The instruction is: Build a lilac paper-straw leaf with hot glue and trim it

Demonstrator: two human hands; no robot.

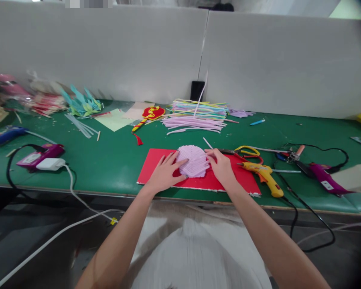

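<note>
Both hands lie flat and open, fingers spread: the left hand [165, 170] rests on the left edge of a rounded, layered lilac paper piece [193, 161], and the right hand [222, 166] presses its right edge. The piece sits on a red sheet [150, 166] near the front edge of the green surface [114, 156]. A yellow glue gun [264, 176] lies just right of the sheet, and a pile of pastel paper strips [197, 116] lies behind it.
</note>
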